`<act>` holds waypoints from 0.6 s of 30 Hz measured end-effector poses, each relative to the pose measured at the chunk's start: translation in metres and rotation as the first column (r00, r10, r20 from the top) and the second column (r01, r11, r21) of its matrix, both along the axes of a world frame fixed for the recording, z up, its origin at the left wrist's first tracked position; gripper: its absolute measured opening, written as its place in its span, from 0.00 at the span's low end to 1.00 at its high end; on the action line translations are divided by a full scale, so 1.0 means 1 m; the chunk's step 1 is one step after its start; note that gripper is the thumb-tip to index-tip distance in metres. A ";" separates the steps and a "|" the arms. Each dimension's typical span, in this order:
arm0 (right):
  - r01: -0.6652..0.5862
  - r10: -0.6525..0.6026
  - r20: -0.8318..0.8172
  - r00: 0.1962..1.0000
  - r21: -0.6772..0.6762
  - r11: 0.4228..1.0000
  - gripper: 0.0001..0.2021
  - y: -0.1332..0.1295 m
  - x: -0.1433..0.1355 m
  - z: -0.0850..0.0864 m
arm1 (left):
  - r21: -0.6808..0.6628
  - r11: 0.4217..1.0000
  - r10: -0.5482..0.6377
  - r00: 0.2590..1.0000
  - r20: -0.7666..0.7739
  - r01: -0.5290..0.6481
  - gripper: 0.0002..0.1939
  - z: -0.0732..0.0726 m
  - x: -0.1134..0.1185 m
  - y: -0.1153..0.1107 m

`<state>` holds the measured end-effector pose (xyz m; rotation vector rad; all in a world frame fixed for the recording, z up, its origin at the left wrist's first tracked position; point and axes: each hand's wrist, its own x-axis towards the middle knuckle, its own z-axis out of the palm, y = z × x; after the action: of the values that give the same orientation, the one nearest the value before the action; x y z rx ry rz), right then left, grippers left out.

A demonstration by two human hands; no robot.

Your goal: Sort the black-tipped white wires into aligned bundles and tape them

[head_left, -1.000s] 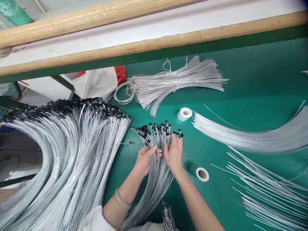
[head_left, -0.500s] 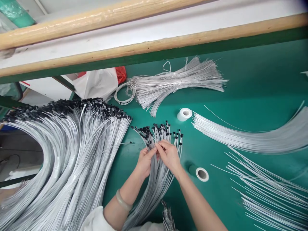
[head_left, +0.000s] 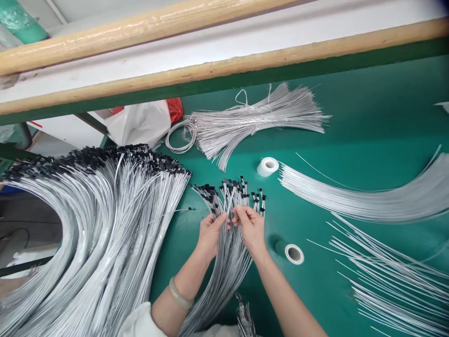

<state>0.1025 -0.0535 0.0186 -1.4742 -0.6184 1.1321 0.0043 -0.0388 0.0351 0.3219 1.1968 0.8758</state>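
- L hand (head_left: 210,231) is gripping part of black-tipped cable bundle (head_left: 224,274), lower-L of upper white roll (head_left: 263,168).
- R hand (head_left: 252,229) is drawing off L hand; can't tell if gripping.
- Strands prob. being parted.

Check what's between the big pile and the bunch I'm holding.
One black-tipped wire, over green tabletop between pile and bunch, in the head view.

Two hands, one left hand (head_left: 209,236) and one right hand (head_left: 252,230), were pictured with one bracelet (head_left: 178,296), two rolls (head_left: 267,167), one coil (head_left: 179,150) and two wooden rails (head_left: 150,28). One large black-tipped mass (head_left: 115,224), one small black-tipped bunch (head_left: 229,262), one tied bundle (head_left: 259,114), one curved sheaf (head_left: 372,201) and one loose spread (head_left: 393,276) also appeared, strands too numerous to count.
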 end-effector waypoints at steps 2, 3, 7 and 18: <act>0.030 -0.027 -0.077 0.997 0.032 0.999 0.13 0.000 0.000 -0.003 | 0.001 1.000 0.008 1.000 -0.009 -0.008 0.13 0.000 -0.001 0.000; 0.035 -0.032 -0.084 0.996 0.040 0.999 0.13 -0.001 0.001 -0.004 | 0.001 1.000 0.011 1.000 -0.010 -0.011 0.14 0.000 -0.001 0.001; 0.024 -0.024 0.205 0.979 0.000 1.000 0.14 -0.001 0.002 -0.009 | -0.005 1.000 -0.010 1.000 -0.016 0.009 0.14 0.001 -0.001 0.000; -0.050 0.130 0.823 0.553 -0.123 0.991 0.18 0.003 0.024 -0.034 | -0.006 0.999 -0.037 0.999 -0.010 0.037 0.14 0.003 -0.002 0.000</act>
<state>0.1264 -0.0501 -0.0153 -2.0689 -1.3276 0.4439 0.0021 -0.0390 0.0377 0.3426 1.1988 0.8394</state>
